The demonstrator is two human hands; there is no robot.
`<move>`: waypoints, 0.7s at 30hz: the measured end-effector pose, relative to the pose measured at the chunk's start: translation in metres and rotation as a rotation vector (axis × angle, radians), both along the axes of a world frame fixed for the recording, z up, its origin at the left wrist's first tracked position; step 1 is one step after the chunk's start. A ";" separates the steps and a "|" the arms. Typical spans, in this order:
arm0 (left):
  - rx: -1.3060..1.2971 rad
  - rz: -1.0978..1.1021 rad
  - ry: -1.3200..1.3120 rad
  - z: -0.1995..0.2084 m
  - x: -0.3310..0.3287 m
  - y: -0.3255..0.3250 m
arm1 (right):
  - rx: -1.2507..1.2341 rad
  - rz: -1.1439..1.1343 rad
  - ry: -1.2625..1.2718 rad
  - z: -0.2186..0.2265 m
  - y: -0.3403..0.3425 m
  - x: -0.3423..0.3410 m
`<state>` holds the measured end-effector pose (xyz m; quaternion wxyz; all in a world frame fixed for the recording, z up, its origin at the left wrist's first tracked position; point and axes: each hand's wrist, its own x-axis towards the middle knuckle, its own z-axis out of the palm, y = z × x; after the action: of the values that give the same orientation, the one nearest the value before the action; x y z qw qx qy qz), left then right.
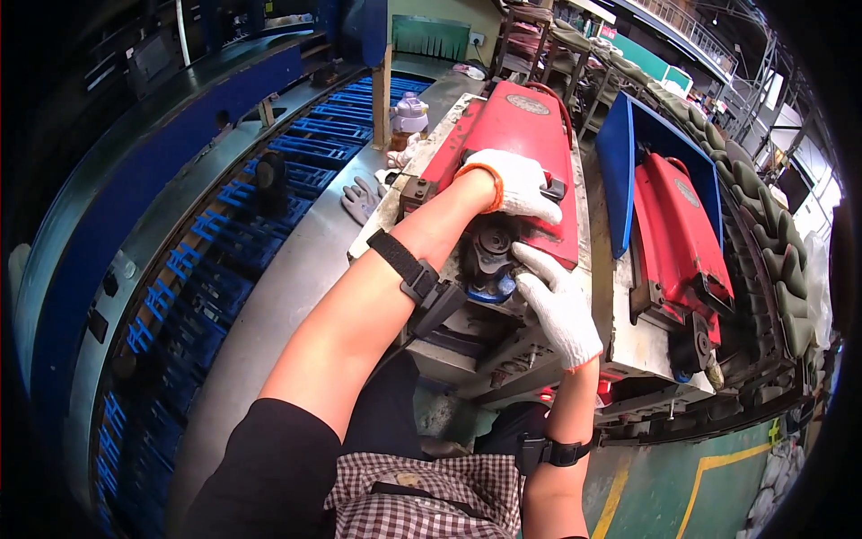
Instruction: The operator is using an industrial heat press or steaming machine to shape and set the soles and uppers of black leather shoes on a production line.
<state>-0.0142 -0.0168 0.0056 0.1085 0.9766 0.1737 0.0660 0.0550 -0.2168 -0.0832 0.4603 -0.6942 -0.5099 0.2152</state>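
My left hand (519, 186), in a white knit glove with an orange cuff, lies over the red machine cover (530, 135). Its fingers are bent round a black handle (554, 189) on the cover. Below the cover's front end sits a black rounded piece (492, 241) with a round boss on top and a blue part (496, 291) beneath. My right hand (558, 310), also white-gloved, has its fingertips against the right side of this piece. Finger and thumb look closed on its edge, though the contact is partly hidden.
Beside this machine stands a second red cover (678, 220) within blue panels (618, 171). Grey gloves (361, 199) and a lidded bottle (411, 115) rest on the metal ledge at left. Further left runs a conveyor with blue slats (211, 225). Dark green rounded pieces (750, 193) line the rack at right.
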 end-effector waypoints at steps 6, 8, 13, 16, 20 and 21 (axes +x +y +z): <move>0.001 0.033 -0.052 -0.006 -0.002 0.000 | 0.038 0.012 -0.048 -0.005 0.001 0.001; 0.011 0.053 -0.072 -0.007 -0.002 -0.001 | 0.037 0.009 -0.042 -0.004 0.001 0.000; 0.031 0.054 -0.076 -0.006 -0.002 -0.002 | 0.040 -0.005 0.004 -0.005 0.000 0.000; 0.033 0.056 -0.086 -0.006 -0.002 -0.002 | 0.038 -0.014 -0.056 -0.001 0.000 -0.001; 0.037 0.050 -0.058 -0.005 -0.002 -0.002 | -0.036 -0.034 0.123 0.003 -0.001 -0.004; 0.038 0.042 -0.056 -0.005 -0.002 -0.003 | -0.016 -0.029 0.109 0.002 0.000 -0.003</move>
<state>-0.0166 -0.0194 0.0009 0.0934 0.9724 0.1898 0.0986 0.0522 -0.2172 -0.0814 0.4847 -0.6924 -0.4723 0.2502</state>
